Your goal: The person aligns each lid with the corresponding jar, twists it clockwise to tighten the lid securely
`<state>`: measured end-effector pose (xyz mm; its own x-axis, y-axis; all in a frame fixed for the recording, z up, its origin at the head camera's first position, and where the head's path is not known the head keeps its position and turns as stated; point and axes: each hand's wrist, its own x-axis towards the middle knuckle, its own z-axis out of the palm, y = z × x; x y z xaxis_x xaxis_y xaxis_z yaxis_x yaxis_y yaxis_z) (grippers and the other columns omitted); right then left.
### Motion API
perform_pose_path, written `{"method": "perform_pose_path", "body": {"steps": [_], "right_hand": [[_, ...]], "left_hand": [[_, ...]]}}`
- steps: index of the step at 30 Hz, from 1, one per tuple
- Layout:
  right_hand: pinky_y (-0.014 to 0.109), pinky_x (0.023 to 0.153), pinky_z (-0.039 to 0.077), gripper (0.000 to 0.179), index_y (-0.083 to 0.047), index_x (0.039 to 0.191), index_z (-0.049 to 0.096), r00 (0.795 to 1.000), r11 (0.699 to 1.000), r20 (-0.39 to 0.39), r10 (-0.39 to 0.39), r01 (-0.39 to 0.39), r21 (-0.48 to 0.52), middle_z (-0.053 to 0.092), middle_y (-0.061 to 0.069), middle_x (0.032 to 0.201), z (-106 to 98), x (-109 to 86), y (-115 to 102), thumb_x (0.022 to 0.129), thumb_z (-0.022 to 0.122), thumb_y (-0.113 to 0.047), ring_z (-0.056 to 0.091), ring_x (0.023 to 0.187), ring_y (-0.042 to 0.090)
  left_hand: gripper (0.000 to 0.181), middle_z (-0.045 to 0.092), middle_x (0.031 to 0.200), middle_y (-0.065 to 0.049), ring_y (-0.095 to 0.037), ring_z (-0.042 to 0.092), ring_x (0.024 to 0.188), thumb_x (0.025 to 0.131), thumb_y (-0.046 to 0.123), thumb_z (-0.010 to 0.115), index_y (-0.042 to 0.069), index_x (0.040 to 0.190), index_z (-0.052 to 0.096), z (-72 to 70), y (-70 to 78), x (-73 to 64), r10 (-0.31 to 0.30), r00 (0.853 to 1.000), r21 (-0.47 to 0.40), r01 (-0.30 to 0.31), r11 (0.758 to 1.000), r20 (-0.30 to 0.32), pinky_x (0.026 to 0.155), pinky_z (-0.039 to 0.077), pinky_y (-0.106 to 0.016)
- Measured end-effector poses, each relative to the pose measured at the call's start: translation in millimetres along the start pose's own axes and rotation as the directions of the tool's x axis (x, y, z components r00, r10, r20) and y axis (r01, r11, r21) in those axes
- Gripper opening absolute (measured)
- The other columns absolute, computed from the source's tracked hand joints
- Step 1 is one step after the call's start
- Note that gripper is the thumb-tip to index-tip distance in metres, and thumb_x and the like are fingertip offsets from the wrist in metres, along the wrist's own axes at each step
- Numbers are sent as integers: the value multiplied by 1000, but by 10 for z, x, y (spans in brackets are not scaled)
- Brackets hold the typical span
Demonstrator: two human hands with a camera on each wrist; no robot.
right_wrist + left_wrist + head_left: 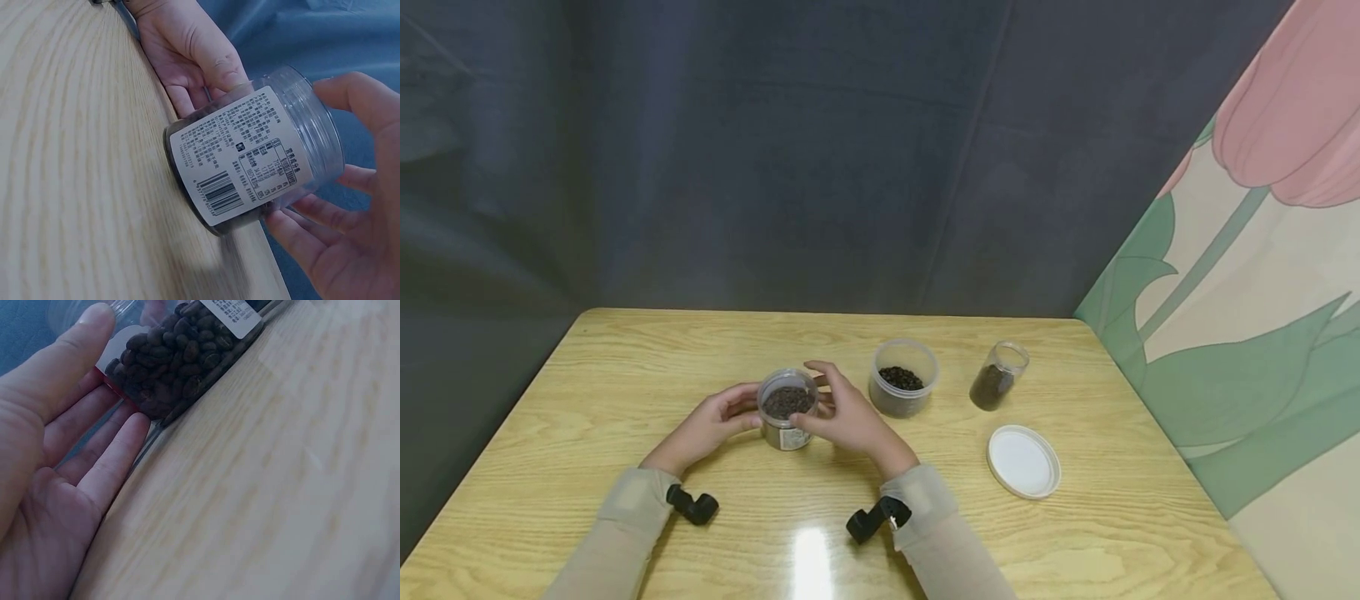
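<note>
A clear jar (787,417) partly filled with dark brown coffee beans (178,359) stands uncovered at the middle of the table. Its printed white label (244,156) faces the right wrist camera. From the left side, my left hand (711,427) holds the jar, thumb near the front and fingers reaching behind it. My right hand (850,417) grips it from the opposite side, with thumb and fingers around the upper part. Whether the jar's base is slightly lifted, I cannot tell.
Right of the hands is a translucent tub (904,392) with dark beans at its bottom. Farther right stands a clear glass (997,379) holding dark contents. A round white lid (1024,462) lies in front of it. Behind the wooden table (647,350) hangs a dark curtain (760,167).
</note>
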<state>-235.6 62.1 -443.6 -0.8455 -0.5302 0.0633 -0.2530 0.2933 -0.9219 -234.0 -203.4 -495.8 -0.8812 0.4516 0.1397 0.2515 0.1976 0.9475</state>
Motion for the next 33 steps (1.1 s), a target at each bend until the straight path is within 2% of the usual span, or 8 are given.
{"method": "perform_pose_path", "body": {"steps": [3, 8, 15, 25, 33], "right_hand": [[32, 109, 48, 75, -18, 158, 33, 1000, 1000, 6, -4, 4, -15, 47, 15, 143, -5, -5, 5, 94, 71, -25, 53, 132, 35], [34, 110, 47, 71, -15, 157, 37, 1000, 999, 16, -16, 17, -51, 46, 16, 144, -16, -20, 2, 93, 66, -23, 52, 134, 36], [32, 110, 46, 69, -14, 156, 38, 999, 1000, 23, -25, 26, -16, 46, 15, 145, -29, -31, 10, 93, 64, -19, 51, 135, 36], [31, 111, 45, 62, -4, 144, 42, 998, 996, 10, -59, 58, 69, 47, 18, 144, -3, -10, 23, 92, 75, -9, 53, 132, 39], [25, 104, 50, 60, -8, 134, 44, 998, 997, -51, -34, 37, 70, 50, 14, 137, 39, -20, 24, 88, 82, -13, 58, 127, 33]], "left_hand": [[53, 54, 143, -24, -13, 56, 127, 99, 13, 66, -2, 147, 48, 2, -4, 4, -4, 1000, 1, 4, 1000, -2, 103, 47, -17], [54, 53, 144, -25, -9, 56, 125, 99, 13, 66, -2, 147, 47, 5, -18, 2, -9, 1000, -9, 9, 1000, -4, 102, 47, -17], [53, 53, 143, -25, -6, 56, 123, 99, 12, 66, -2, 147, 48, 5, -14, 3, -5, 1000, -12, 5, 1000, -2, 102, 48, -17], [54, 53, 144, -25, -2, 56, 122, 99, 14, 66, -2, 147, 47, -2, -29, -9, -17, 1000, -10, 17, 1000, -8, 101, 48, -16], [52, 53, 143, -25, 3, 55, 120, 99, 13, 66, -2, 146, 48, -3, -55, 6, 7, 1000, -14, -7, 1000, -4, 102, 48, -16]]}}
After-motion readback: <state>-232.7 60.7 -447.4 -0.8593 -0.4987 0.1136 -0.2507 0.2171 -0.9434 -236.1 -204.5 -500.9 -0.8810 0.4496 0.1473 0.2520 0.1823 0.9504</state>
